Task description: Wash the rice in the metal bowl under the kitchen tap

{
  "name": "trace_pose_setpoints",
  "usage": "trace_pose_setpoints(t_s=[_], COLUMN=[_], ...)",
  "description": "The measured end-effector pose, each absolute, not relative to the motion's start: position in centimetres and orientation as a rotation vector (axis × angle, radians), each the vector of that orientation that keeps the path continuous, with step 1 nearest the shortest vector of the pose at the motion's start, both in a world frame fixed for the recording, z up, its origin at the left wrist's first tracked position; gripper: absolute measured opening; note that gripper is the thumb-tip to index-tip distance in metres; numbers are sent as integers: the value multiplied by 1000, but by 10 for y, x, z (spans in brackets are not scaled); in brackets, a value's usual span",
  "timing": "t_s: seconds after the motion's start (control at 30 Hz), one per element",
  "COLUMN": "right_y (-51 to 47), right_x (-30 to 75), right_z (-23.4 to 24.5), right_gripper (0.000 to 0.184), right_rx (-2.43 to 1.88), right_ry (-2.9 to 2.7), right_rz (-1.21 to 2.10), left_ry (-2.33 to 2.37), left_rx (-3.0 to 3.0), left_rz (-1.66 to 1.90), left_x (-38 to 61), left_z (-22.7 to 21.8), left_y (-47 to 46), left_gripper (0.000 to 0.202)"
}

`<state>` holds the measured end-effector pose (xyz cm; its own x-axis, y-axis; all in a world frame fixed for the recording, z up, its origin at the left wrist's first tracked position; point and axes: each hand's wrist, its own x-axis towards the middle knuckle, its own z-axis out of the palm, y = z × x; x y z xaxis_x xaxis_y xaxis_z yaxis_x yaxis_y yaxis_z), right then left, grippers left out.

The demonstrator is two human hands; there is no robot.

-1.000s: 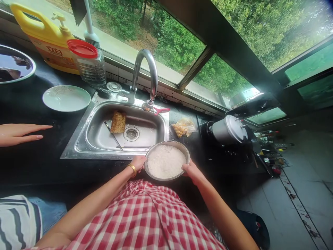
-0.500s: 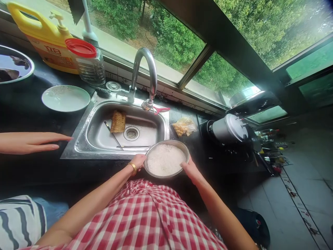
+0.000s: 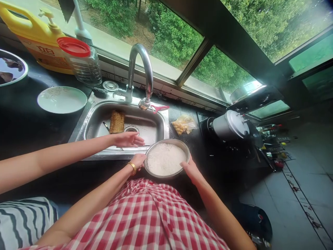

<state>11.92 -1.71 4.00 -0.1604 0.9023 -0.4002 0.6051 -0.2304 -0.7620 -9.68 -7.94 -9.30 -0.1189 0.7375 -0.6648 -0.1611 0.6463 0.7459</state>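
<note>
A round metal bowl [image 3: 186,148] filled with white rice [image 3: 165,160] is held level in front of my body, just off the near right edge of the sink. Its left rim is gripped by my left hand [image 3: 137,161], with a gold bracelet at the wrist. My right hand [image 3: 191,169] clasps the right rim, thumb over the top. Another person's hand [image 3: 128,139] reaches in from the left over the sink's front edge, fingers stretched out, close to the bowl but apart from it.
The steel sink [image 3: 87,126] holds a brown scrubber [image 3: 117,121] under a curved faucet [image 3: 149,74]. A white plate [image 3: 62,100], red-lidded jar [image 3: 85,66] and yellow jug [image 3: 39,38] stand left. A plastic bag [image 3: 184,124] and a pressure cooker [image 3: 226,125] are right.
The other person's hand has moved right, from the sink's left edge to over its front, near the bowl. My hands still hold the bowl in place; the view has shifted slightly.
</note>
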Motion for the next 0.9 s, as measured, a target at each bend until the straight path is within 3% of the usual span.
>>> trace_pose_setpoints(t_s=[0.9], right_y=[-15], right_x=[121], right_z=[33], right_gripper=[70], right_rx=[-1714], right_ry=[-1747], right_rz=[1316], left_ry=[1518], left_rx=[517], left_rz=[792], left_x=[-98], left_z=[-90], left_y=[-78], left_gripper=[23])
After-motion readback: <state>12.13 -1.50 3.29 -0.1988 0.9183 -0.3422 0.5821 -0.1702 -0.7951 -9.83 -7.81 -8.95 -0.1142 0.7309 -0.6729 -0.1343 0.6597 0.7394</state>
